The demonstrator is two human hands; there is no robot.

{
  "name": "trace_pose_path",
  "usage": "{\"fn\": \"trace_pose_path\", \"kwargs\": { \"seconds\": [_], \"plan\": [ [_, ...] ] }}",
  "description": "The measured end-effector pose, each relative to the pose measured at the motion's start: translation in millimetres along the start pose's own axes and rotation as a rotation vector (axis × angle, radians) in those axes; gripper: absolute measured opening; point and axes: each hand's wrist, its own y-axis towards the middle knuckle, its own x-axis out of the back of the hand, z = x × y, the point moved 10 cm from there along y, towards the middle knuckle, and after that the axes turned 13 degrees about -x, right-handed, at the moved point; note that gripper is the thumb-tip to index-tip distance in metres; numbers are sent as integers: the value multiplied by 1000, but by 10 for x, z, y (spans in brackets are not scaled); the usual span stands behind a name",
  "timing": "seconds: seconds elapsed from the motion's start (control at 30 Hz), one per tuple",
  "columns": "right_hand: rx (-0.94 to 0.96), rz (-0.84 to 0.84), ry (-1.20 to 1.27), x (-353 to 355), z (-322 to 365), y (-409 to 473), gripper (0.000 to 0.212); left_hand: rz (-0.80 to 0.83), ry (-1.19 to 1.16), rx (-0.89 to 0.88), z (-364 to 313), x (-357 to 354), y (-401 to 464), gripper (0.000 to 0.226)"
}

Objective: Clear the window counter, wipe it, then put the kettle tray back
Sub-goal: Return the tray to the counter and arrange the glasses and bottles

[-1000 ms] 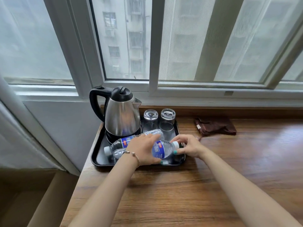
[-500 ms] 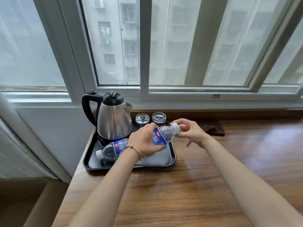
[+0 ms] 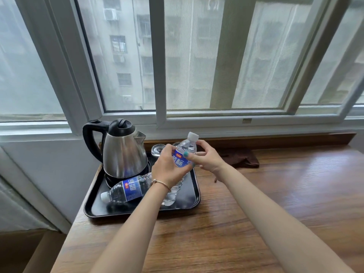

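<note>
I see a wooden counter (image 3: pixel 256 223) running along under the window, its grain glossy where the daylight hits on the right. At its left end, close to the window side, a black tray (image 3: pixel 194 194) sits flat on the wood, its near rim well back from the counter's front edge. To the right of the tray, against the back ledge, a brown cloth (image 3: pixel 239 157) lies crumpled on the counter.

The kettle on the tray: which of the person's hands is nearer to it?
Left. The left hand grips the raised water bottle right beside the kettle; the right hand is farther out.
</note>
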Motion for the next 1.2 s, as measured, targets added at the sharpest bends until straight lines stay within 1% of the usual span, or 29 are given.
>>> {"fn": "trace_pose_path", "kwargs": {
  "seconds": [0.1,0.17,0.27,0.4,0.57,0.7,0.8,0.9,1.2],
  "plan": [
    [55,-34,36,25,18,81,66,-59,-31,46,-20,-47,63,55],
    [98,-74,44,96,87,110,67,-91,-62,52,-58,-82,107,54],
    [121,-99,59,204,189,127,69,-120,-125,36,-64,-135,189,59],
    [150,-59,-7,256,328,161,70,-89,-290,-47,-42,-189,348,68],
    [195,-12,-122,237,482,271,70,34,-433,-168,-27,-167,513,78],
    [214,17,-142,197,562,404,72,78,-452,-159,72,-154,589,78],
    [207,51,-168,131,567,525,75,60,-447,-146,152,-132,611,81],
    [201,83,-191,79,545,614,72,51,-458,-123,222,-135,582,85],
    [193,132,-210,61,489,718,73,-3,-404,-120,210,-122,550,80]
  ]
}}
